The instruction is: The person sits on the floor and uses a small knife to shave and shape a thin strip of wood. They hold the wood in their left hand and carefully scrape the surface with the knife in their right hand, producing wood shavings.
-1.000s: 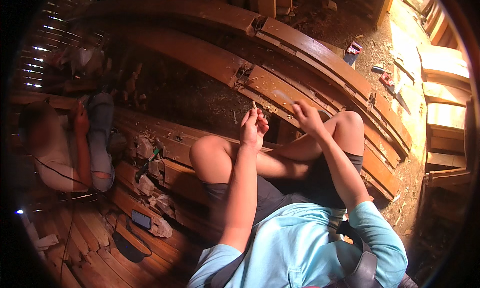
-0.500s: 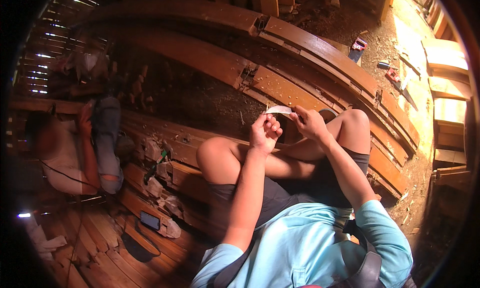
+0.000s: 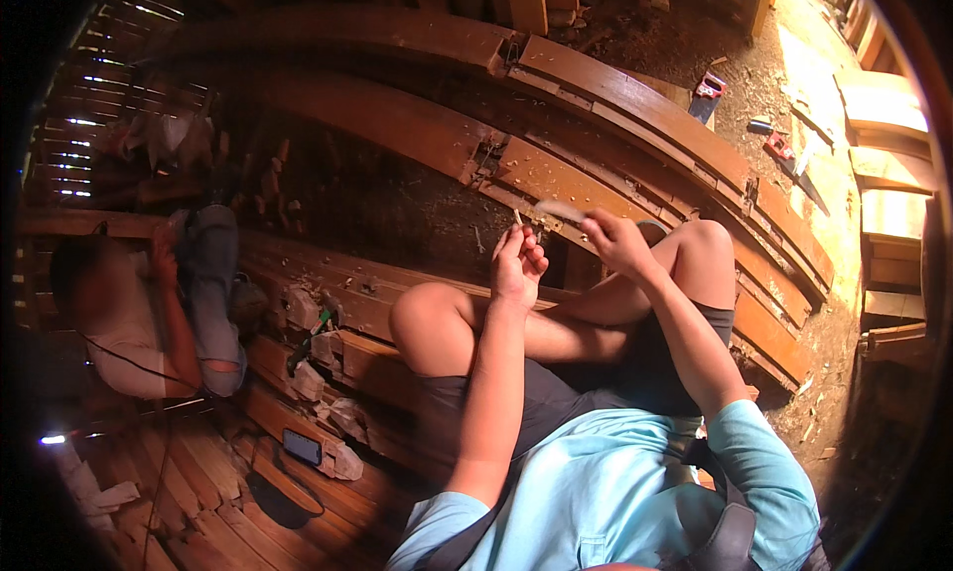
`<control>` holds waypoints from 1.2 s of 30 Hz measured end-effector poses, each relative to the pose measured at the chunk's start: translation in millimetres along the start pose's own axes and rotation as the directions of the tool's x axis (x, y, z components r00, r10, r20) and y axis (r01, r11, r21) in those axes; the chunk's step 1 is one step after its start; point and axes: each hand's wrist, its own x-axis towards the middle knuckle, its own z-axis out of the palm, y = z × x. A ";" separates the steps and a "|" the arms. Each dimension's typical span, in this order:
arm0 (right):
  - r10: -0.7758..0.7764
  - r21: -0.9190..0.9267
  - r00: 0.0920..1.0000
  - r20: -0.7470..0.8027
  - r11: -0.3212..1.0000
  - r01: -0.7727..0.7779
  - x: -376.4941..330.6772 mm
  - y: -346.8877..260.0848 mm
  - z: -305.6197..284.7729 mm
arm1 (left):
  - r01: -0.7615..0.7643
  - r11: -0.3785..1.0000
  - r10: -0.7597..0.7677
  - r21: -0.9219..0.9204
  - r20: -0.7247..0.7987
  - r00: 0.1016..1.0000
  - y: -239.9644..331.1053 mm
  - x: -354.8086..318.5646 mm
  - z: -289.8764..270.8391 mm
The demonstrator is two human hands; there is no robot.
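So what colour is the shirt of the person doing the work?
Light blue; the shirt shows best low in the head view.

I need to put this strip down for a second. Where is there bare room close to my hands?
Barest: the dark ground between the long curved beam and the plank beyond your left knee, scattered with shavings. Right hand holds the pale strip, left hand beside it. Crowded: rags and tools left of the knee; tools far right.

pale strip (image 3: pixel 561 211) motion-blurred, co-worker's face blurred
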 end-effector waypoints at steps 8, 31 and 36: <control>-0.088 -0.096 0.996 -0.014 0.992 0.086 3.7 4.9 8.8 | -0.025 0.961 -0.014 0.276 0.137 0.991 -17.0 2.5 -4.2; 0.037 -0.236 0.995 0.088 0.972 -0.015 -2.0 4.6 0.1 | -0.266 0.777 0.426 0.571 -0.165 0.889 -14.4 13.2 -12.9; 0.016 -0.243 0.999 0.032 0.970 -0.008 -6.4 3.7 4.7 | -0.323 0.778 0.444 0.539 -0.107 0.890 -15.2 13.1 -17.4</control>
